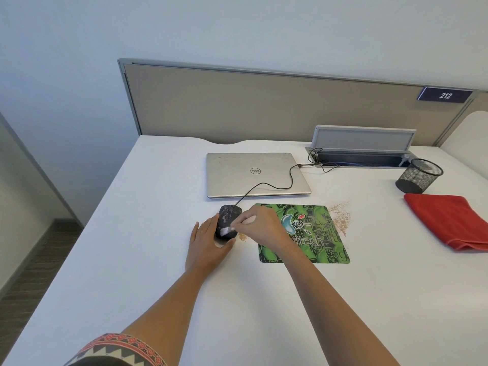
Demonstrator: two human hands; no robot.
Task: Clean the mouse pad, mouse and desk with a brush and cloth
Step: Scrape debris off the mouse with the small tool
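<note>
Roughly at the middle of a white desk [148, 260], seen from above, a person's two bare arms reach forward to a black mouse [229, 217] streaked with pale marks. The left hand [208, 244] cups the mouse from its 7 o'clock side, fingers lying fairly straight along its left edge and the thumb hooked round its near end. The right hand [260, 225] comes in from 3 o'clock, its fingers pinched tightly round a small brush [229, 229], whose pale bristles touch the mouse's near half. Just beside the mouse at 3 o'clock lies a green patterned mouse pad [317, 233], flat on the desk, with the right wrist crossing its left part. Tan crumbs [342, 219] are scattered on the desk at the pad's 2 o'clock corner, and a few more lie between mouse and pad. At 12 o'clock from the pad sits a closed silver laptop [257, 174]; the mouse's black cable [274, 184] runs across its lid. Well apart at 3 o'clock, near the desk's right edge, lies a folded red cloth [449, 223], with a black mesh pen cup [418, 177] just behind it.
</note>
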